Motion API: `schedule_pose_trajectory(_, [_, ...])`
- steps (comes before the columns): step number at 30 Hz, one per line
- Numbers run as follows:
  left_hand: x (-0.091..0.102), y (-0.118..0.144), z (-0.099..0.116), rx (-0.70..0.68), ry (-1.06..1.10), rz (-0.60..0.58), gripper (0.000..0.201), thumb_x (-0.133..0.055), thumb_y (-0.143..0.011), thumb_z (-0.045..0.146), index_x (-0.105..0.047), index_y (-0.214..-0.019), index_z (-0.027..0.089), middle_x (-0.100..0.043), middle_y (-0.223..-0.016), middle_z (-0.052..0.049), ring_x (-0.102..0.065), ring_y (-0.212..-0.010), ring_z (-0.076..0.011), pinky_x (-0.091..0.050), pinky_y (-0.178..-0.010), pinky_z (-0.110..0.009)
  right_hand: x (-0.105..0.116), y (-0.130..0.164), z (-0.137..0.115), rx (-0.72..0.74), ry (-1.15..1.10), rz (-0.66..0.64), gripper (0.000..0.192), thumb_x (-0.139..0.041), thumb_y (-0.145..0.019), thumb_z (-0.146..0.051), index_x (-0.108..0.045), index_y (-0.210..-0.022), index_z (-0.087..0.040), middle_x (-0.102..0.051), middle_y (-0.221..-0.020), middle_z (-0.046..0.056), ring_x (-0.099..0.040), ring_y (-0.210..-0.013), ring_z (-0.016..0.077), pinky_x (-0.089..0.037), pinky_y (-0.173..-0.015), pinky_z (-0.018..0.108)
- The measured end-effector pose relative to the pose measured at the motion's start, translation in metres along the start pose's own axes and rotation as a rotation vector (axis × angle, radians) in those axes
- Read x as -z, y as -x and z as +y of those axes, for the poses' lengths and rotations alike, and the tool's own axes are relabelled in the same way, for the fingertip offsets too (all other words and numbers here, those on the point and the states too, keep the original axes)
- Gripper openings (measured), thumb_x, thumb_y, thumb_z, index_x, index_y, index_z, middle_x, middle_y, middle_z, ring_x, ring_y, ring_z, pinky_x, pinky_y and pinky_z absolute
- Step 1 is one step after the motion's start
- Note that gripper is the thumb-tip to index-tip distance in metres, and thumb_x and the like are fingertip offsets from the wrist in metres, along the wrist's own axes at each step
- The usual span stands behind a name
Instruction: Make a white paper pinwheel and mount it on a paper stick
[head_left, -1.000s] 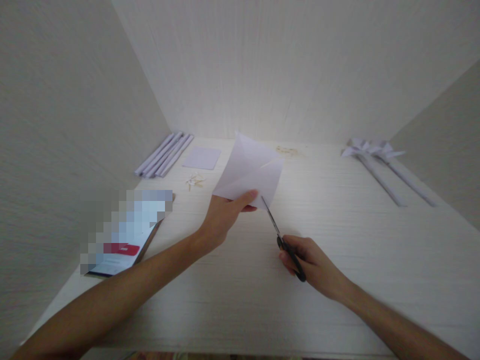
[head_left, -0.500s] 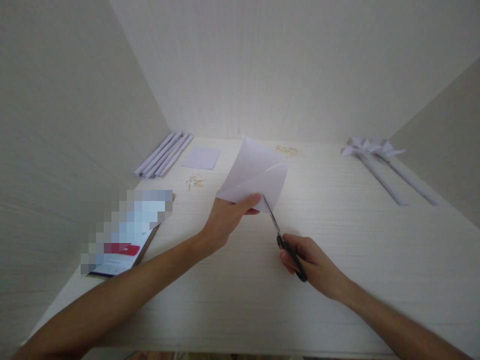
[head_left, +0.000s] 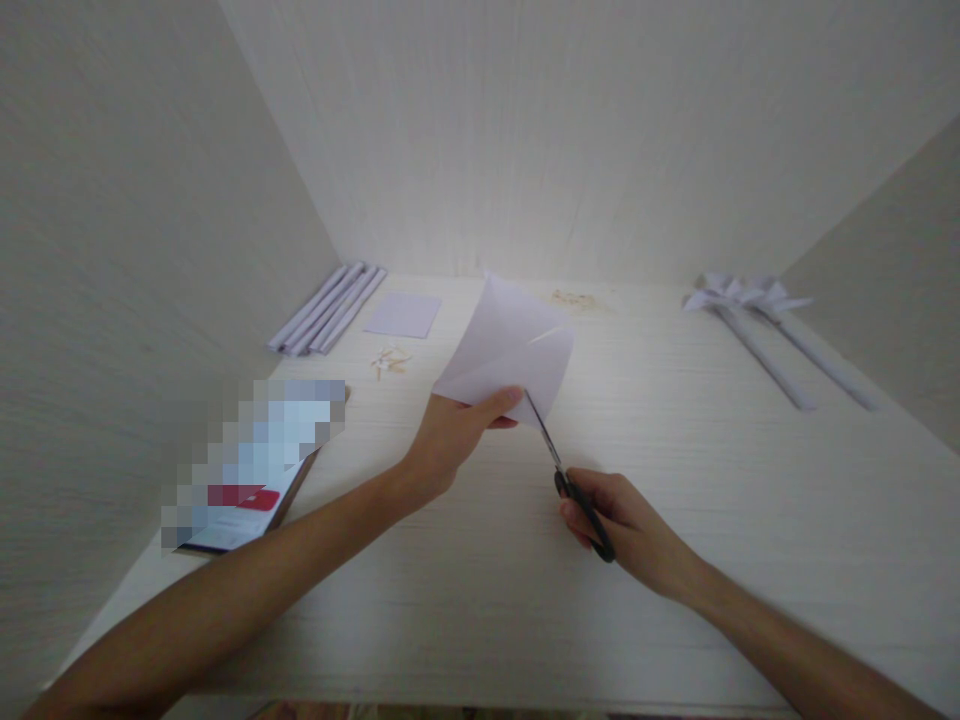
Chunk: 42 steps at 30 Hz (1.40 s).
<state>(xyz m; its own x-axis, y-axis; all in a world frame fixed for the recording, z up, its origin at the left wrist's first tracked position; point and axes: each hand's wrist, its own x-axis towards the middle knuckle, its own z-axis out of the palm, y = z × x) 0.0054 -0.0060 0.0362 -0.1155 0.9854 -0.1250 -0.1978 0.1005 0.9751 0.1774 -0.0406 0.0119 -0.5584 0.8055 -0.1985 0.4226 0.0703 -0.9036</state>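
White paper (head_left: 504,345) held up over the table (head_left: 675,520), scissors (head_left: 566,480) at its lower edge.

Left hand (head_left: 450,435) pinches the paper at its bottom corner, thumb on the near face, other fingers hidden behind; the sheet stands raised above the table, near the middle of the view, creased, with a slit showing in its right half. Right hand (head_left: 626,525) is clenched around the black scissor handles; the blades point up and left, tips touching the paper's lower edge just beside the left thumb. Whether the blades are parted cannot be told. Far left: a bundle of paper rolls (head_left: 328,308), a small flat sheet (head_left: 403,314) beside it, pale scraps (head_left: 390,361) near. Far right: two pinwheels (head_left: 750,300) on paper sticks, lying flat. Near left: a phone (head_left: 251,465), screen blurred.
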Motion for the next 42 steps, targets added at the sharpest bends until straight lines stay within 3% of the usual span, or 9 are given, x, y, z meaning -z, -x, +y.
schedule_pose_trajectory(30, [-0.0001,0.0006,0.0022,0.031,0.014,-0.009,0.038,-0.066,-0.059,0.025,-0.061,-0.095,0.015,-0.064,-0.091,-0.007,-0.06,-0.077,-0.0159,-0.053,-0.057,-0.022,-0.001,0.0,0.0024,-0.03,-0.05,0.001,0.038,-0.041,-0.079,-0.047,-0.034,-0.055,-0.018,-0.033,-0.049,-0.005,-0.03,-0.044,0.0066,-0.023,-0.04,0.021])
schedule_pose_trajectory(36, [0.001,-0.0007,0.001,-0.009,0.056,-0.046,0.034,-0.066,-0.059,0.024,-0.062,-0.092,0.016,-0.065,-0.087,-0.004,-0.06,-0.074,-0.014,-0.053,-0.056,-0.022,-0.0003,0.0,0.0028,-0.016,-0.036,0.012,0.039,-0.04,-0.079,-0.049,-0.035,-0.055,-0.018,-0.034,-0.049,-0.005,-0.031,-0.044,0.0069,-0.024,-0.041,0.021])
schedule_pose_trajectory(42, [0.0014,-0.0011,0.0008,0.015,0.028,-0.01,0.029,-0.068,-0.056,0.026,-0.064,-0.08,0.011,-0.066,-0.08,-0.006,-0.06,-0.072,-0.0163,-0.054,-0.058,-0.025,-0.0001,0.0004,0.0039,-0.016,-0.039,0.001,0.04,-0.039,-0.079,-0.051,-0.035,-0.056,-0.018,-0.035,-0.049,-0.005,-0.032,-0.045,0.0071,-0.024,-0.041,0.021])
